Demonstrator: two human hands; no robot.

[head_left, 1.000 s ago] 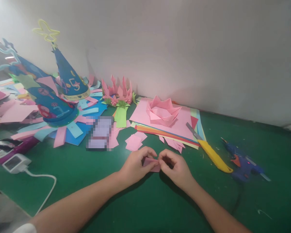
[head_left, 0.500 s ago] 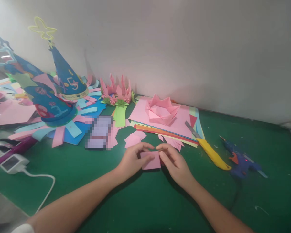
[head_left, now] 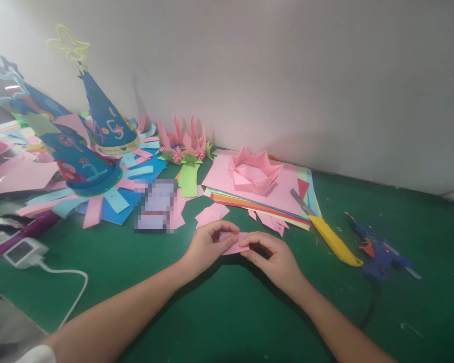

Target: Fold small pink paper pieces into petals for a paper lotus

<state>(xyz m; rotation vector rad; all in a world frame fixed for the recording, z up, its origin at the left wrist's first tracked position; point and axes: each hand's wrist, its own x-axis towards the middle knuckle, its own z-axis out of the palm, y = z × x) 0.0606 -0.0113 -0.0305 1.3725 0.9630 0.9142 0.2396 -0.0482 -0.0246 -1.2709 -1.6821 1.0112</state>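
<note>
A small piece of pink paper [head_left: 233,248] is held low over the green table, between my two hands. My left hand [head_left: 210,246] pinches its left side with the thumb across the front. At the paper's right end, my right hand [head_left: 271,254] grips the edge with thumb and fingers curled; part of the paper is hidden behind the fingertips. Just beyond my hands lie pink paper scraps [head_left: 212,214]. A folded pink paper crown [head_left: 254,171] rests on a stack of coloured sheets [head_left: 215,171].
A yellow-handled knife [head_left: 335,242] and a blue glue gun [head_left: 380,254] lie to the right on the green table [head_left: 227,322]. Leftward are a blurred phone [head_left: 156,205], a white charger [head_left: 25,252] with cable, decorated blue cone hats [head_left: 108,113] and a pink-green crown [head_left: 183,141].
The paper's visible face has become lower and narrower, as if tilted or folded. My right hand has shifted slightly left along its edge, the thumb now lower.
</note>
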